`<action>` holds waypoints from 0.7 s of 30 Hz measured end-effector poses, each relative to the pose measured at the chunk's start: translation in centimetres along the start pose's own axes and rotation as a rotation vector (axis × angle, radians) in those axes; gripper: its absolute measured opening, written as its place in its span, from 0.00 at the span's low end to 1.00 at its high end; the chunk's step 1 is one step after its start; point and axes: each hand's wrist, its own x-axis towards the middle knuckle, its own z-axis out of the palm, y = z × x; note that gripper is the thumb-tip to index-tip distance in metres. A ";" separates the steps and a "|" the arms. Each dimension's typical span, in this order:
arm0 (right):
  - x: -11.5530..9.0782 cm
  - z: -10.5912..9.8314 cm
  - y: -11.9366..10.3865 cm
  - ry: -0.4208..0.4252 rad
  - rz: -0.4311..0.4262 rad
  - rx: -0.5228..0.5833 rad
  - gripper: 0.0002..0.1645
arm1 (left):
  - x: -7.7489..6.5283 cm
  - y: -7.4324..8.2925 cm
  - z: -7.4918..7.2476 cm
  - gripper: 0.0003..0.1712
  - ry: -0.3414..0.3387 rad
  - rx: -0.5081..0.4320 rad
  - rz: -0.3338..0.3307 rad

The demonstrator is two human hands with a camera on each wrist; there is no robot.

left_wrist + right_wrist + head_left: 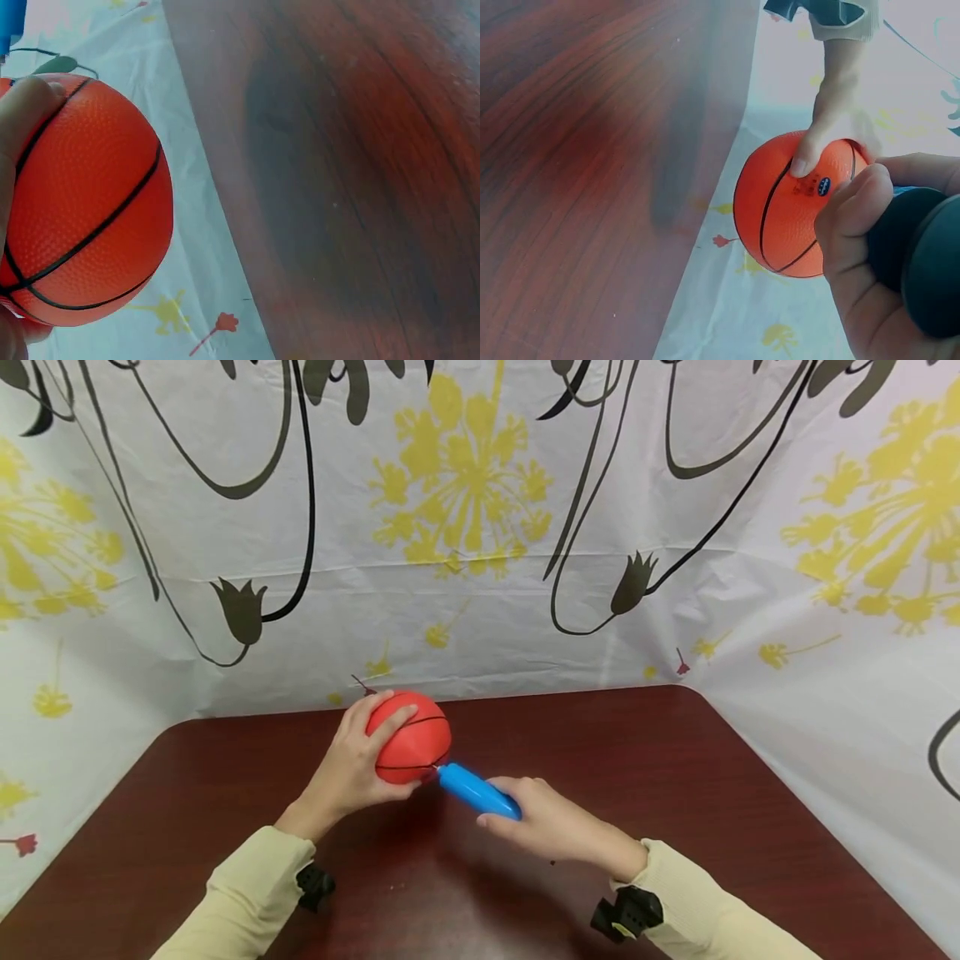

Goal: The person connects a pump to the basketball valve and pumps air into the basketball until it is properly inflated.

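A small red-orange basketball [416, 743] with black lines is held up above the table. My left hand [358, 764] grips it from the left side, fingers spread over the top and thumb below. My right hand [546, 823] holds a blue ball pump [474, 788], whose thin needle meets the ball's lower right side. How deep the needle sits cannot be told. In the right wrist view, the pump's dark round end [937, 262] sticks out of the right hand, and the left thumb [806, 156] presses near a small dark logo on the ball.
The dark red wooden table [465, 893] lies below both hands. Behind it and along its sides hangs a white sheet [337, 527] with yellow and grey plant prints. Black straps with cameras [628, 912] sit on both wrists.
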 end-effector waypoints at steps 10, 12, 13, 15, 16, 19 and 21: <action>-1.4 -0.2 0.4 0.009 0.016 0.036 0.22 | 0.9 0.6 0.4 0.50 -0.077 0.041 0.018; -1.7 -0.2 0.6 0.018 0.030 0.037 0.20 | 1.2 0.8 0.6 0.49 -0.099 0.037 0.022; -1.8 -0.2 0.6 0.022 0.040 0.041 0.20 | 1.4 0.8 0.8 0.49 -0.106 0.039 0.021; -2.1 -0.1 0.7 0.030 0.058 0.051 0.20 | 1.7 1.0 1.0 0.48 -0.116 0.037 0.022; -2.2 -0.1 0.8 0.034 0.069 0.047 0.21 | 1.9 1.0 1.1 0.48 -0.119 0.037 0.025; -2.6 -0.3 0.8 0.053 0.085 0.032 0.21 | 2.4 1.0 1.4 0.48 -0.129 0.027 0.041; -3.3 -0.5 1.0 0.051 0.056 0.033 0.18 | 2.6 0.1 1.3 0.47 -0.125 0.039 0.041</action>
